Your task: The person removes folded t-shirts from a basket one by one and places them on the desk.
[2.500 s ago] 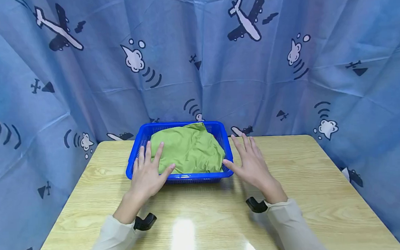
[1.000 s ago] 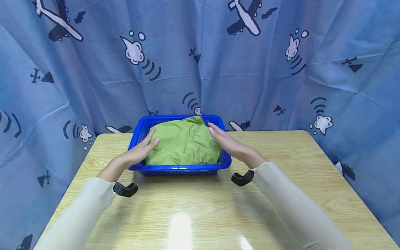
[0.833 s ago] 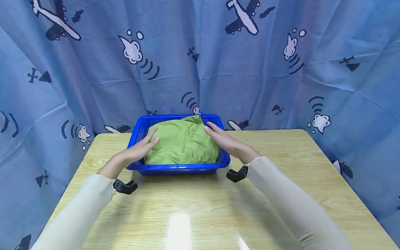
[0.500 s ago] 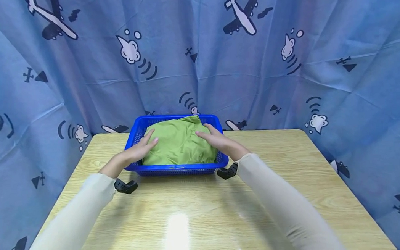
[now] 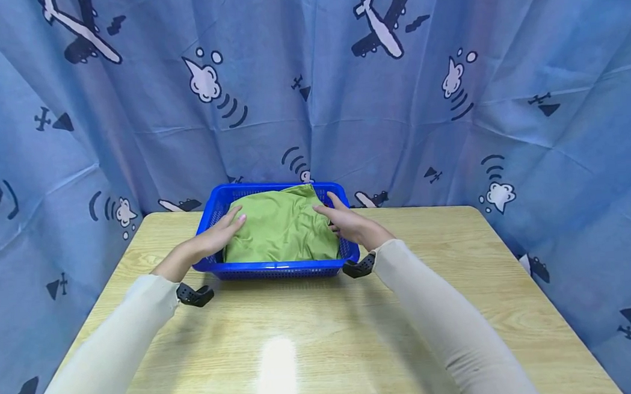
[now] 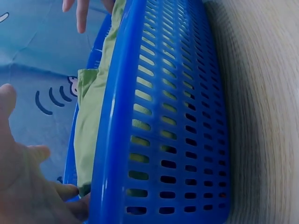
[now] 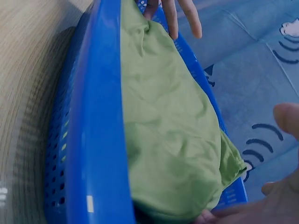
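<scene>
A blue plastic basket (image 5: 276, 265) with slotted walls holds a crumpled green cloth (image 5: 279, 223). My left hand (image 5: 217, 235) reaches over the basket's left end, its fingers by the cloth's left edge. In the left wrist view, the lower fingers (image 6: 70, 193) of that hand reach down between cloth and wall. At the opposite end my right hand (image 5: 352, 223) has its thumb over the cloth and other fingers bent down at the cloth's right edge. In the right wrist view a fingertip (image 7: 205, 217) meets the cloth; neither hand visibly pinches it. What lies under the cloth is hidden.
The basket stands near the back edge of a light wooden table (image 5: 313, 336). Behind and beside the table hangs a blue curtain (image 5: 265, 91) printed with airplanes. Each wrist carries a black camera mount (image 5: 195, 296).
Both hands, first spread at the basket's ends, have turned palms inward and reached in beside the cloth. The right hand has shifted left to the cloth's edge, its fingers now lower. The basket stays put.
</scene>
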The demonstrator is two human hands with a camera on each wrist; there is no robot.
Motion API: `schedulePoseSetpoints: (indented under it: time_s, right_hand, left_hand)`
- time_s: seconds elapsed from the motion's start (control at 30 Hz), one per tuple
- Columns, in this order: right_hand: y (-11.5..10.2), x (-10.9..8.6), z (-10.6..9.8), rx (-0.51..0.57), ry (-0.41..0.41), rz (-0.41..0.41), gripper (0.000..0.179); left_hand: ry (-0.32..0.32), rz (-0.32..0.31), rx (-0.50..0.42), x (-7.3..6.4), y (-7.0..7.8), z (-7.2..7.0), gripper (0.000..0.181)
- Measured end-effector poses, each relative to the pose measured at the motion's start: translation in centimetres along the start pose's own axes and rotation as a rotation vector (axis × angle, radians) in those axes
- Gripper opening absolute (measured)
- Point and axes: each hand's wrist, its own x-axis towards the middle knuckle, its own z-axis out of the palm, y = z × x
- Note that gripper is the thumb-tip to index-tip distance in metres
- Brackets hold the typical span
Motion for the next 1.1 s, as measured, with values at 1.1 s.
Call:
schedulePoseSetpoints:
  time_s: [1.1]
  right_hand:
    - [0.6, 0.1, 0.5, -0.017, -0.074, 0.017, 0.095]
  left_hand:
    - [-0.154, -0.139, -0.383, 0.4, -0.1, -0.7, 0.071]
